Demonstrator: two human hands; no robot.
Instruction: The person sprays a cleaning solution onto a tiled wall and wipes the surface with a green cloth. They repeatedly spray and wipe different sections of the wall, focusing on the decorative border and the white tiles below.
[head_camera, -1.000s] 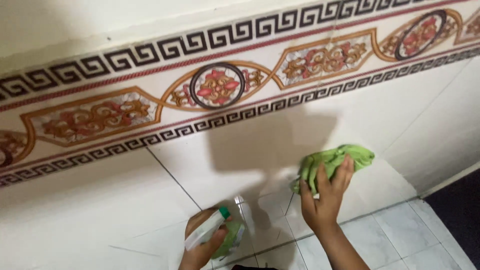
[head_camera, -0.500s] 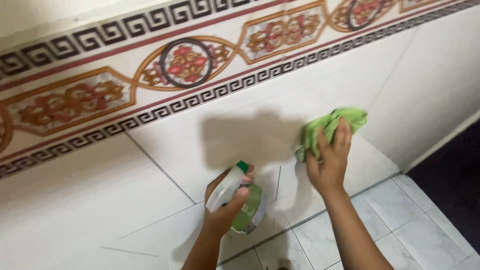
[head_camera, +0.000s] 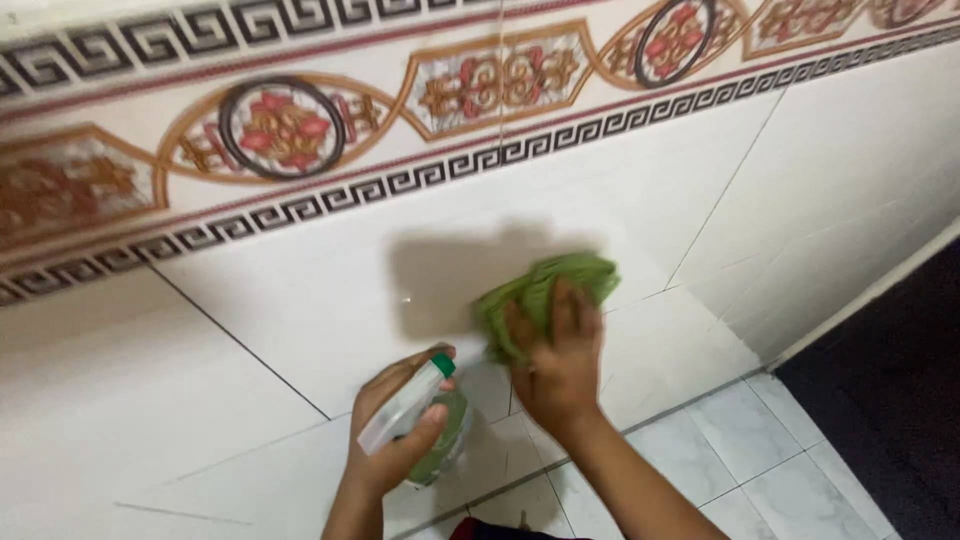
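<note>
My right hand (head_camera: 560, 365) presses a crumpled green cloth (head_camera: 535, 290) flat against the white tiled wall (head_camera: 300, 300); hand and cloth are blurred by motion. Just to its left, my left hand (head_camera: 395, 430) grips a small spray bottle (head_camera: 420, 420) with a white trigger head, a green collar and a clear body of greenish liquid. The nozzle points up and left at the wall. A dark shadow lies on the tile above the cloth.
A patterned border band (head_camera: 400, 110) with red flowers, orange frames and a black key pattern runs along the wall above. Pale floor tiles (head_camera: 740, 470) lie at the lower right. A dark area (head_camera: 900, 400) fills the right corner.
The right hand has dragged the cloth leftward and slightly down across the tile, closer to the bottle. The left hand still holds the bottle raised. The view has shifted right along the border.
</note>
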